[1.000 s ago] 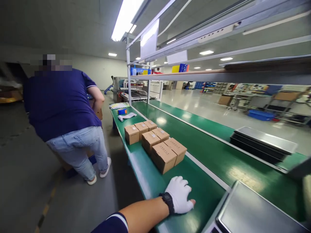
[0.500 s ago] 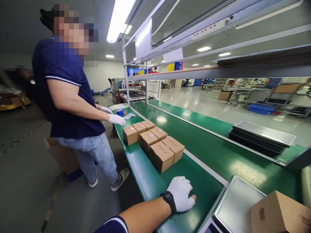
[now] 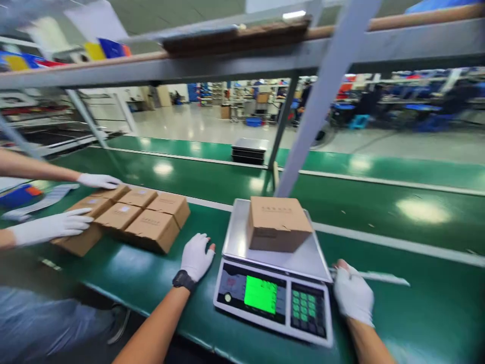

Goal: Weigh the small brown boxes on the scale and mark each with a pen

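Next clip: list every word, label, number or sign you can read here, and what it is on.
No text can be read.
Box on the scale: a faint printed line on top, too blurred.
Scale display: lit green, no digits legible.
Scale keypad: markings too small.
Grouped boxes: small labels, unreadable.

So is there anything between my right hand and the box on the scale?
Nothing visible. The right hand rests on the belt beside the scale; only the bare corner of the scale's pan lies between it and the box.
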Tool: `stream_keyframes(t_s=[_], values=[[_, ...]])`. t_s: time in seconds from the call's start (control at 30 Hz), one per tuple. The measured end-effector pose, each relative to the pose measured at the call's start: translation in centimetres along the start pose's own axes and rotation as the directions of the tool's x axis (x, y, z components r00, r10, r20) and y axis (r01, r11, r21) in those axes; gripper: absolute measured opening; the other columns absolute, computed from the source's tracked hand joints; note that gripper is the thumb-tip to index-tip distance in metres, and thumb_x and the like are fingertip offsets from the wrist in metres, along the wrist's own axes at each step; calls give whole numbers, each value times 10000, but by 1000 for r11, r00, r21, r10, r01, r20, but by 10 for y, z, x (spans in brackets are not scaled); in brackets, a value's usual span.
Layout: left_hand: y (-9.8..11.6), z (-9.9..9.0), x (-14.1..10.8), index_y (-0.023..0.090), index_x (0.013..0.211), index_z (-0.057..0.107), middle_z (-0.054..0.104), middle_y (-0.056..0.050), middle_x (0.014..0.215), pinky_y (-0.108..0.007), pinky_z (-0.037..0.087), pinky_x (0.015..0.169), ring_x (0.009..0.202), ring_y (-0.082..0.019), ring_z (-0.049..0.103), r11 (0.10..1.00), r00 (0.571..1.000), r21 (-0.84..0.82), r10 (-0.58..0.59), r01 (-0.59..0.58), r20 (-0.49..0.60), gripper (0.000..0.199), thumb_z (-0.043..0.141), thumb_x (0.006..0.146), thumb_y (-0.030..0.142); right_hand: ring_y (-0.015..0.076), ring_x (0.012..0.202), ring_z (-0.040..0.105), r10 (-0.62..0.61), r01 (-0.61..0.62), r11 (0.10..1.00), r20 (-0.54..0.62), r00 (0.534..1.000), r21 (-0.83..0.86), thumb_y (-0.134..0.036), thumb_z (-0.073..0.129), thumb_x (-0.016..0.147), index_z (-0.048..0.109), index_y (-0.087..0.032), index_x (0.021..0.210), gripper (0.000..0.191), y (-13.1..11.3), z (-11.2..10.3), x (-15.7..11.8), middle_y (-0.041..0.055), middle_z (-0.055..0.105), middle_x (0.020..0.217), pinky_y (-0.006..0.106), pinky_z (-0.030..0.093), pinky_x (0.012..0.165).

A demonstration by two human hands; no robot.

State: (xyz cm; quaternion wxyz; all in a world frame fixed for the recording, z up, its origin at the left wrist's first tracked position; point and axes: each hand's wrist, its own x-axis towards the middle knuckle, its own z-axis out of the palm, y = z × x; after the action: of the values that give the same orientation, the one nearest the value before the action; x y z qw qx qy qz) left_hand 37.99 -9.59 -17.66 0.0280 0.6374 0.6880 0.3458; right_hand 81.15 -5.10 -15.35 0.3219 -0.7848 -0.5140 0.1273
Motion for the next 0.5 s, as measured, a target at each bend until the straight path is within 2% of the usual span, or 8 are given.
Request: stream_keyframes(t_s=[0.03,0.13,0.27,0.37,0.43,0.5], values=[[0,1,0,126,998,641,599,-156,1130,-534,391,1035,1133,-332,508,999,1000,-26,-20,20,6,321,491,863,376,325,807,631,33,-33,999,-8,999,26,-492,323,866,596,-219,690,424,6,2,-2,148,672,766,411,474,674],[5,-2,-2,123,1019,629,623,-146,1078,-504,447,985,1060,-311,558,989,994,-100,-109,110,7,390,453,874,439,276,737,613,-10,12,992,-10,1000,127,-553,329,832,569,-218,712,429,9,8,0,113,667,727,369,455,675],[31,-22,8,144,1092,602,608,-120,1139,-449,456,1002,1082,-274,561,968,982,-185,-181,169,-46,446,414,900,499,212,635,575,-51,47,949,3,999,312,-628,395,832,560,-189,739,479,-9,-8,8,75,631,673,313,443,615],[66,-44,29,178,1133,594,589,-87,1189,-414,419,1052,1141,-253,531,944,985,-316,-133,92,-111,453,457,901,543,174,557,531,-147,136,887,-7,989,441,-654,426,854,553,-185,728,502,-47,-36,12,38,581,616,279,417,547],[92,-56,46,190,1146,594,579,-80,1210,-413,405,1066,1160,-253,521,898,990,-440,-66,6,-121,463,507,890,565,163,547,524,-256,242,848,-34,966,472,-648,431,874,555,-187,721,502,-85,-56,11,24,564,602,270,413,545],[118,-62,61,190,1230,550,529,-95,1288,-430,365,1103,1222,-269,476,836,997,-546,15,-54,-75,556,567,858,603,167,585,546,-371,356,803,-65,926,478,-626,438,890,568,-189,727,484,-127,-75,6,24,576,624,267,429,581]])
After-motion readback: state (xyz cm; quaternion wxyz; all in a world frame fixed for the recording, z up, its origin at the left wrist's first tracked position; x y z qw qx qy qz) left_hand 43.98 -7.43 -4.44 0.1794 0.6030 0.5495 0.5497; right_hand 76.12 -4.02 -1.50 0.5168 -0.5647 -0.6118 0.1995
